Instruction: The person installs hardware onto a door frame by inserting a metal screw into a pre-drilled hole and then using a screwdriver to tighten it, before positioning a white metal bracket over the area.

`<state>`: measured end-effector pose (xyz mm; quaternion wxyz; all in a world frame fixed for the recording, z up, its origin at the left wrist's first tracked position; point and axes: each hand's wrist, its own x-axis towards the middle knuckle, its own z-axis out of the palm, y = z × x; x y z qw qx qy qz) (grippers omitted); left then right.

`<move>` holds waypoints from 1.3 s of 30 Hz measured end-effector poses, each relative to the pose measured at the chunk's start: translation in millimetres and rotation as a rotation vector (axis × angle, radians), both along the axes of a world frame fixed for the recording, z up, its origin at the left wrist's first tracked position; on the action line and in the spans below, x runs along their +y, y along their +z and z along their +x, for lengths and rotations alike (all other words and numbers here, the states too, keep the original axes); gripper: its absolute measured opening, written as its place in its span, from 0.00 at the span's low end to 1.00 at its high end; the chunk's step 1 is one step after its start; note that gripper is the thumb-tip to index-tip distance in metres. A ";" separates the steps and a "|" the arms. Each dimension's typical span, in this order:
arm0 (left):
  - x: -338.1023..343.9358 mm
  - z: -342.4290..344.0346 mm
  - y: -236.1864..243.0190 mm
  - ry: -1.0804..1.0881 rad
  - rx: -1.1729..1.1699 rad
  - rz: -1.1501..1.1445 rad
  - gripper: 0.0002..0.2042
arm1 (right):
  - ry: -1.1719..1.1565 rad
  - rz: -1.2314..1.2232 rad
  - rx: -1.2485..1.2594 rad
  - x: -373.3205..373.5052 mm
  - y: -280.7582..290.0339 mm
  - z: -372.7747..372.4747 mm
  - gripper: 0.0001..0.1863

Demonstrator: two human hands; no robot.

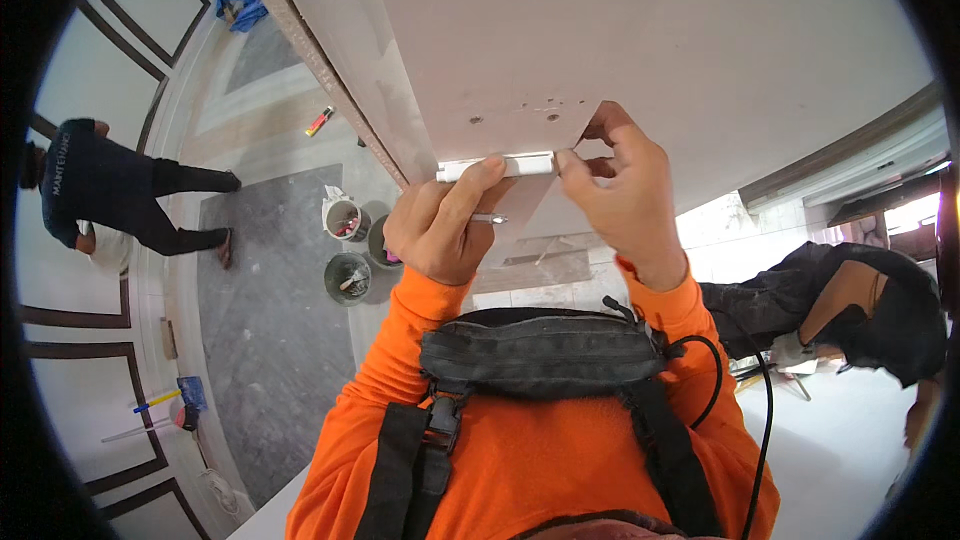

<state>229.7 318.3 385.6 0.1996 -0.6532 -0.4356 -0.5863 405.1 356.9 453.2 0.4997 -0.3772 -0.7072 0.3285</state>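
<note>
A white bar-shaped piece (522, 164) lies across the lower part of a pale panel (640, 30), just under several small holes. My left hand (440, 225) is closed, with its index finger and thumb on the bar's left half. A thin silvery pen-like tip (490, 218) sticks out from under those fingers; the rest of it is hidden. At the bar's right end my right hand (635, 190) has its thumb against it and its fingers curled. What the right fingertips touch behind is partly hidden.
Left of the panel's edge, several buckets (347, 275) stand on a grey floor sheet (270, 340). A person in dark clothes (110, 180) is at the far left, another dark-clothed person (850, 310) at the right. A red-and-yellow item (320, 121) lies on the floor. A black strapped pouch (540, 352) crosses my chest.
</note>
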 end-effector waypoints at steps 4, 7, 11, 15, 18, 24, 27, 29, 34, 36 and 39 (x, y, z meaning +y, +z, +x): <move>-1.3 -3.5 -5.3 0.028 -0.001 -0.005 0.19 | -0.028 -0.126 0.140 -4.0 -12.0 14.0 0.13; 1.9 -4.5 -7.5 0.053 -0.016 0.018 0.17 | 0.029 -0.365 0.148 -18.0 -19.4 15.0 0.14; 9.8 -2.0 -9.2 0.044 -0.066 0.108 0.20 | 0.216 -0.551 0.396 -23.0 -24.4 -5.1 0.14; 10.9 -7.3 -7.4 -0.002 -0.064 0.149 0.21 | 0.221 -0.554 0.500 -24.1 -30.7 -17.4 0.13; 3.0 -14.1 -5.8 -0.029 -0.016 0.046 0.15 | 0.201 -0.537 0.499 -25.6 -33.3 -20.5 0.12; 5.0 -19.5 -6.8 -0.036 0.014 0.047 0.15 | 0.156 -0.508 0.429 -21.7 -36.4 -22.6 0.11; 5.8 -19.5 -5.9 -0.039 0.027 0.037 0.15 | 0.148 -0.486 0.412 -19.8 -34.7 -22.2 0.11; 7.4 -18.8 -8.7 -0.029 0.022 0.080 0.18 | 0.148 -0.466 0.408 -20.8 -33.8 -22.2 0.10; 7.0 -16.1 -9.7 -0.028 0.005 0.068 0.21 | 0.140 -0.460 0.371 -20.1 -31.9 -21.8 0.09; 1.3 -9.4 -5.5 -0.030 -0.020 0.012 0.21 | 0.140 -0.460 0.372 -19.0 -31.3 -23.1 0.09; 2.1 0.4 -2.8 -0.034 -0.054 0.010 0.23 | 0.129 -0.439 0.340 -18.4 -32.3 -20.7 0.08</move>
